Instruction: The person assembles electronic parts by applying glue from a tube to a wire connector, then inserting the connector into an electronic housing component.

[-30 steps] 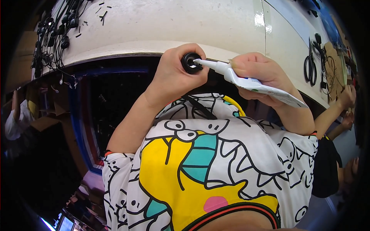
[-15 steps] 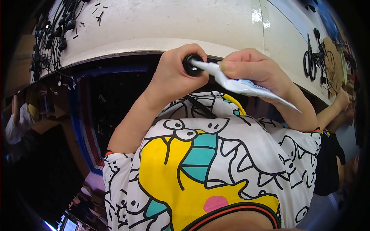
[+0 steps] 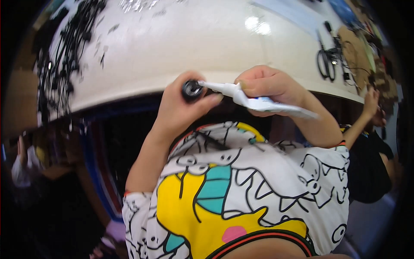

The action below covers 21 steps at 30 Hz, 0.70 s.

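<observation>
My left hand [image 3: 179,101] is closed around a small black round part [image 3: 192,90], its ring-shaped end turned up and a glint in its hollow. The thumb of that hand points out to the right, below the nozzle. Pinched in my right hand [image 3: 274,86] is a white squeeze tube [image 3: 263,105] with a long narrow nozzle. The nozzle's tip lies at the right upper rim of the black part; whether it touches is too blurred to tell. Both hands are in front of the white table's near edge.
Black cables [image 3: 71,56] lie bunched on the left of the white table [image 3: 172,47], with small dark scraps beside them. Black-handled scissors [image 3: 326,64] and more cable lie at the right, by brown cardboard [image 3: 351,45]. Another person's arm [image 3: 368,107] shows at the far right.
The view has shifted, so the table edge sits lower. My left hand and the black part have moved left, away from my right hand; the nozzle tip went from inside the opening to its rim.
</observation>
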Each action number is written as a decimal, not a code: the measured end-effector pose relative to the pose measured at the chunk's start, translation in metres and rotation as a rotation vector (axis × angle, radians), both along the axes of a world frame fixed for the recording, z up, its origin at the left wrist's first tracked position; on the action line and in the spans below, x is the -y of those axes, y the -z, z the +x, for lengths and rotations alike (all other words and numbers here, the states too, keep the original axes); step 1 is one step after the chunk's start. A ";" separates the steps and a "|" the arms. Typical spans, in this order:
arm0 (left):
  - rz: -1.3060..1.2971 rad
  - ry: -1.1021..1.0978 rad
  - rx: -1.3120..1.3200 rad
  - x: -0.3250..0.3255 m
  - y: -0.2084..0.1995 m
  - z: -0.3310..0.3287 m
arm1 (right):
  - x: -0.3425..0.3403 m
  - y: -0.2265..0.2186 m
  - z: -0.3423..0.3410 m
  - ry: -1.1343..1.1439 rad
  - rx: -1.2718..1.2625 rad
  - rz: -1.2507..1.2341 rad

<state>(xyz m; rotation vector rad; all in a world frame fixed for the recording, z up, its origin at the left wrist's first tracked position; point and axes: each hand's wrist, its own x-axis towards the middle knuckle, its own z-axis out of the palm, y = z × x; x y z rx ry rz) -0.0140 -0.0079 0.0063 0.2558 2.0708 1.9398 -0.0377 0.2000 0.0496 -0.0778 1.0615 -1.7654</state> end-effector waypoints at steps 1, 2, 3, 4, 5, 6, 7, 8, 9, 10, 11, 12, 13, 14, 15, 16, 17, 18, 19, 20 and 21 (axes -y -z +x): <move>0.148 0.017 0.046 0.000 0.000 0.001 | -0.007 -0.005 -0.002 0.092 -0.058 -0.013; 0.292 0.038 0.099 0.001 0.002 0.001 | -0.015 -0.004 -0.011 0.125 -0.102 0.005; 0.375 0.081 0.111 0.003 0.004 0.000 | -0.025 0.002 -0.024 0.307 -0.259 0.099; 0.454 0.126 0.129 0.006 0.005 0.001 | -0.035 0.008 -0.035 0.491 -0.412 0.191; 0.428 0.159 0.108 0.008 0.004 0.002 | -0.050 0.013 -0.048 0.562 -0.611 0.353; 0.399 0.187 0.091 0.008 0.002 0.004 | -0.068 0.017 -0.062 0.629 -0.800 0.518; 0.407 0.219 0.045 0.011 0.003 0.005 | -0.079 0.026 -0.075 0.673 -0.852 0.638; 0.425 0.235 0.022 0.010 0.003 0.006 | -0.093 0.029 -0.085 0.712 -0.895 0.768; 0.409 0.237 0.009 0.008 0.001 0.006 | -0.112 0.036 -0.099 0.727 -0.895 0.768; 0.390 0.238 0.003 0.006 -0.001 0.007 | -0.132 0.045 -0.110 0.732 -0.950 0.964; 0.381 0.227 -0.004 0.004 -0.003 0.009 | -0.137 0.053 -0.115 0.710 -1.003 1.145; 0.367 0.184 -0.007 0.004 -0.005 0.010 | -0.121 0.033 -0.109 0.589 -0.999 1.416; 0.356 0.167 0.009 0.004 -0.007 0.009 | -0.114 0.043 -0.101 0.776 -1.521 1.709; 0.342 0.142 -0.004 0.009 -0.003 0.008 | -0.089 0.017 -0.087 0.686 -1.467 1.550; 0.342 0.104 -0.005 0.011 -0.001 0.008 | -0.067 0.000 -0.071 0.617 -1.524 1.304; 0.339 0.059 -0.005 0.012 0.000 0.007 | -0.054 -0.005 -0.055 0.383 -1.360 1.099; 0.343 0.050 -0.050 0.012 -0.001 0.005 | -0.040 -0.009 -0.038 0.149 -1.186 0.890; 0.334 0.026 -0.093 0.013 -0.001 0.005 | -0.016 -0.013 -0.016 -0.035 -0.883 0.768; 0.422 0.027 -0.064 0.010 -0.006 0.005 | 0.001 -0.004 0.006 -0.196 -0.989 0.800; 0.425 0.044 -0.144 0.014 -0.003 0.005 | 0.016 0.012 0.023 -0.370 -1.117 0.815; 0.514 0.052 -0.108 0.011 -0.009 0.007 | 0.021 0.036 0.031 -0.303 -1.170 0.839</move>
